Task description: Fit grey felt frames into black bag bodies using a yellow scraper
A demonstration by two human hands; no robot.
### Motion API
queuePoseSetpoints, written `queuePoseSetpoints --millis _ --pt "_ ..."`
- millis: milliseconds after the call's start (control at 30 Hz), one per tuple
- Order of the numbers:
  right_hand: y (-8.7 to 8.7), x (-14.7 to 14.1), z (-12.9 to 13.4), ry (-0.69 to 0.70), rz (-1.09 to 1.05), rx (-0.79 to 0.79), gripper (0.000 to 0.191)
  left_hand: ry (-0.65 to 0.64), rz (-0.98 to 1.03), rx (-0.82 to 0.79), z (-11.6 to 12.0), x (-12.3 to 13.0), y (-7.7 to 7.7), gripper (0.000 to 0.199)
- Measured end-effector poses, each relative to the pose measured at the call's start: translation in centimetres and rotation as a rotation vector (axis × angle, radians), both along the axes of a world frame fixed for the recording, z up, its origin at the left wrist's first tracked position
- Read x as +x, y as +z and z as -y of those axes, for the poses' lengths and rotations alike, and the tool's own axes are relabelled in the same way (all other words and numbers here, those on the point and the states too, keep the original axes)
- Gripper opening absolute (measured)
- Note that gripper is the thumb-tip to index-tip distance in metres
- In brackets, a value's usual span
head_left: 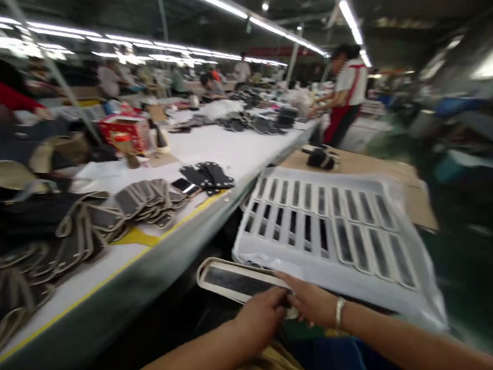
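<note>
A long dark strip piece with a cream border (238, 282) is held low in front of me, between the long table and the white-covered stand. My left hand (262, 316) is closed on its near side, close to the right end. At that same end my right hand (311, 301), with a bracelet at the wrist, grips the piece, its fingers partly hidden. Just beyond lies a white sheet (278, 248) bearing rows of similar cream-bordered dark strips (377, 251).
The long white table (199, 143) runs along the left with piled dark pieces (140, 203), a phone (185, 186) and a red box (125, 132). Brown cardboard (383, 167) lies behind the strips. A person in a red apron (346, 95) stands farther back; others are at the left.
</note>
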State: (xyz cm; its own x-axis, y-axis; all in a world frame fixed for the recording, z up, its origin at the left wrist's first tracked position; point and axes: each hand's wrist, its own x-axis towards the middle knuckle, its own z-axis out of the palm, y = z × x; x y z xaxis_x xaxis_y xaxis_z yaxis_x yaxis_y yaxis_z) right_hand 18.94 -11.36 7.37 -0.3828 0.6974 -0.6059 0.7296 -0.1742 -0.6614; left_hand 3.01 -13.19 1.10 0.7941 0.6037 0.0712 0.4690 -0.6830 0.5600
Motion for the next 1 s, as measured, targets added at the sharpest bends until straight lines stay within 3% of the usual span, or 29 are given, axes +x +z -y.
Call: queuePoseSetpoints --millis 100,233,333,500,700,767,833,933,1000 --pt "0.0 2.7 0.0 -0.196 -0.110 -0.059 0.065 -0.018 -0.057 -0.005 -0.6 -0.1 -0.6 0.025" --pt "0.7 4.9 -0.9 -0.451 -0.107 0.078 0.044 -0.077 -0.111 0.087 -0.8 -0.6 -1.0 0.018" --pt "-0.6 5.5 -0.8 -0.418 0.024 0.009 0.024 -0.073 -0.126 0.161 -0.6 -0.6 -1.5 0.014" --pt "-3.9 4.7 0.5 -0.290 0.017 -0.435 0.042 -0.065 -0.132 0.225 -0.9 -0.7 -2.0 0.022" --pt "-4.4 3.3 1.2 -0.386 -0.109 -0.580 0.042 -0.146 -0.071 0.000 -2.6 -1.9 0.1 0.046" --pt "-3.8 3.0 0.7 -0.409 -0.025 -0.538 0.049 -0.149 -0.040 -0.087 -3.1 -2.2 0.8 0.057" --pt "-3.0 3.0 -0.2 -0.369 0.122 -0.397 0.052 -0.161 -0.024 -0.117 -3.4 -2.3 1.2 0.058" --pt "-1.8 2.7 -2.2 -0.138 0.373 -0.024 0.058 -0.177 -0.039 -0.101 -3.4 -2.6 1.2 0.043" --pt "-1.3 2.1 -3.7 0.113 0.551 0.251 0.064 -0.192 -0.047 -0.082 -3.3 -2.8 1.1 0.038"
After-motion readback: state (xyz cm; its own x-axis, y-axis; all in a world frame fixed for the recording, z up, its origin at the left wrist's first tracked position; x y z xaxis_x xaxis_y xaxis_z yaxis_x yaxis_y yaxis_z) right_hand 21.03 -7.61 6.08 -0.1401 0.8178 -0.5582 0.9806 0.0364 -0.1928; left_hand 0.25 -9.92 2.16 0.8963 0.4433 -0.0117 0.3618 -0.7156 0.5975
